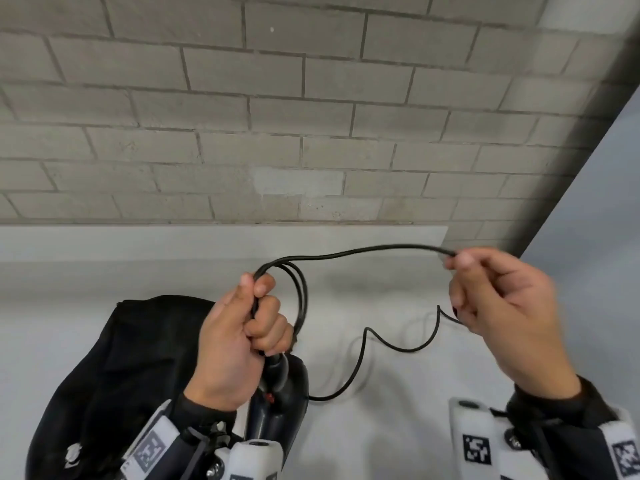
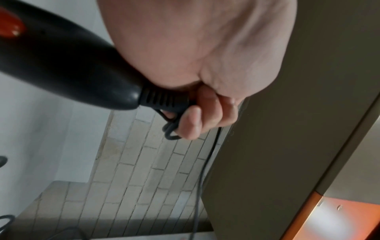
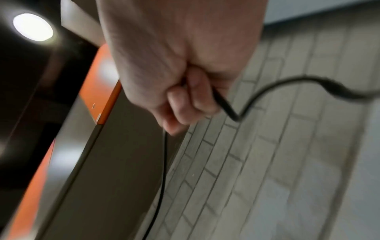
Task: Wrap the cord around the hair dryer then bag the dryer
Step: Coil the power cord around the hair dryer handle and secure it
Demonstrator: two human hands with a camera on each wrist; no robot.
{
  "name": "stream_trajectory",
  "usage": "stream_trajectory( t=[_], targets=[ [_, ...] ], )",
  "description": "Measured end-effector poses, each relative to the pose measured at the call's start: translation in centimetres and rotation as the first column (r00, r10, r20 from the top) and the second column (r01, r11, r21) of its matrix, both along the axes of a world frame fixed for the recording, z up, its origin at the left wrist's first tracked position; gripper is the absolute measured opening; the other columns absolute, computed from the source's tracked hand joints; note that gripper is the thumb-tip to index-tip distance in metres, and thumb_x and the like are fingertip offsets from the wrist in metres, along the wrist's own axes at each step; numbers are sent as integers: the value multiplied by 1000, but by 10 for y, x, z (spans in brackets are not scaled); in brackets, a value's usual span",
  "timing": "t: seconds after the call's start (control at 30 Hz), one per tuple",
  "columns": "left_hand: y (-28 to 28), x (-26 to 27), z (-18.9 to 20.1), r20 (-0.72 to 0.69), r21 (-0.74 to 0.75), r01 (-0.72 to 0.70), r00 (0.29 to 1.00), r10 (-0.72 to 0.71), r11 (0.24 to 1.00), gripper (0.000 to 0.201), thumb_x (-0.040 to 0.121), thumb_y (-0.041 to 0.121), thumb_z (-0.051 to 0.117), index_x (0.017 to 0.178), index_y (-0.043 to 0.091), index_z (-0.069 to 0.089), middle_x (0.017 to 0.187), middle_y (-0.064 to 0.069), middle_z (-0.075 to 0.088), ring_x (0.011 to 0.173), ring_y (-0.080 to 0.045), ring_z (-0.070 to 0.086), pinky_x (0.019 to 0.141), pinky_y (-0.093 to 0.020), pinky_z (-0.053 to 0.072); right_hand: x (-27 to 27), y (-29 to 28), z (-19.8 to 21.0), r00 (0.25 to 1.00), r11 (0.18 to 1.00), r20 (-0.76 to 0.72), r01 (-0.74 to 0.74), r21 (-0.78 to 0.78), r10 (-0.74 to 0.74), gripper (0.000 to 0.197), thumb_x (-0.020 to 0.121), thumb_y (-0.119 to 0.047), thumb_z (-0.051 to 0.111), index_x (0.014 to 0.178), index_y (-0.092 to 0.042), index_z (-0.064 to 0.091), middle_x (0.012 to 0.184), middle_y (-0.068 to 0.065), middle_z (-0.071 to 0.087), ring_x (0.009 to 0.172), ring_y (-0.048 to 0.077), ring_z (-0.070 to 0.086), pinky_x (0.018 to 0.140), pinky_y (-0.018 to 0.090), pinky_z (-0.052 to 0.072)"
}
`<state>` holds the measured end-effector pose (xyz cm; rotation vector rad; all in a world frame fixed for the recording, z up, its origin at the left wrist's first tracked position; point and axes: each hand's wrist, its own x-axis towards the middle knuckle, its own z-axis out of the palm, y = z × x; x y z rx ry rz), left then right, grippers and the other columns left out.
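Cord [image 1: 363,252] wrap in progress: left hand [image 1: 239,327] clamps loops at the hair dryer [image 1: 280,393] handle end, right hand [image 1: 498,306] pinches slack. Next: another loop leftward. Bag [image 1: 114,368] waits near-left on the counter [image 1: 415,427].

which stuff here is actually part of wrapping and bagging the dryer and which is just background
Part of the job:
cord, several loops gathered
hair dryer
black bag
left hand, gripping the loops
right hand, pinching the cord

Just there:
brick wall
grey counter
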<state>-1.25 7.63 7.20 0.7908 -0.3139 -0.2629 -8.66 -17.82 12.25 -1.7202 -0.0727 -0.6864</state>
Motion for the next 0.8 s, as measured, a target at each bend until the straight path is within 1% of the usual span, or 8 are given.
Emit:
stream_trajectory(
  t=[0.1,0.17,0.27,0.37,0.43,0.5,0.57,0.8],
  targets=[
    [16,10,2,23,-77,37,999,-35,996,33,98,39,43,74,19,53,50,8,12,40,-11,8,40,-20,17,-2,-22,12,923,870,-377,-120,-479,-80,49,74,-56,63,62,-9,61,44,0,52,40,9,36,43,16,32],
    [26,15,6,78,-133,125,990,-115,983,27,96,39,53,79,18,55,50,9,16,39,-11,12,40,-20,20,-6,-31,20,852,792,-511,-233,-564,-113,60,73,-61,65,53,-8,45,42,-1,40,42,12,31,44,20,29],
    [36,23,16,186,-289,344,936,-301,893,33,107,33,38,91,10,55,53,6,27,42,-13,23,43,-26,26,-14,-37,29,883,842,-465,-298,-450,63,66,73,-64,71,54,-15,31,50,4,34,50,22,36,50,33,30],
    [41,31,26,247,-406,497,868,-431,767,42,111,31,21,100,2,50,59,-1,33,49,-18,29,51,-32,28,-17,-37,20,914,931,-268,-346,-117,306,39,86,-36,68,58,-20,45,53,-3,56,60,25,61,61,46,47],
    [44,31,30,257,-400,501,865,-430,768,43,111,31,21,100,2,50,59,-1,32,49,-18,29,51,-32,28,-15,-31,8,905,942,-267,-333,37,331,42,83,-49,68,60,-19,49,47,-5,40,41,16,37,44,30,41],
    [44,27,34,225,-334,407,910,-347,850,40,110,32,27,95,6,53,56,3,29,45,-16,25,47,-29,28,-11,-29,-10,893,947,-426,-250,-202,145,61,74,-78,55,61,-18,51,49,-7,35,42,12,30,40,20,30],
    [40,18,39,174,-171,175,974,-145,970,31,102,36,42,83,16,56,51,8,20,40,-11,16,41,-23,23,-10,-28,-27,853,816,-521,-311,-487,15,63,80,-79,38,66,-20,55,50,-8,42,45,5,36,47,20,35],
    [9,-2,32,120,37,-96,989,91,995,32,100,38,36,77,18,45,52,6,11,42,-11,8,41,-22,17,-26,14,-60,916,902,-354,-304,-307,188,23,96,-53,44,112,-43,57,67,0,54,56,6,46,53,19,40]
  ],
)
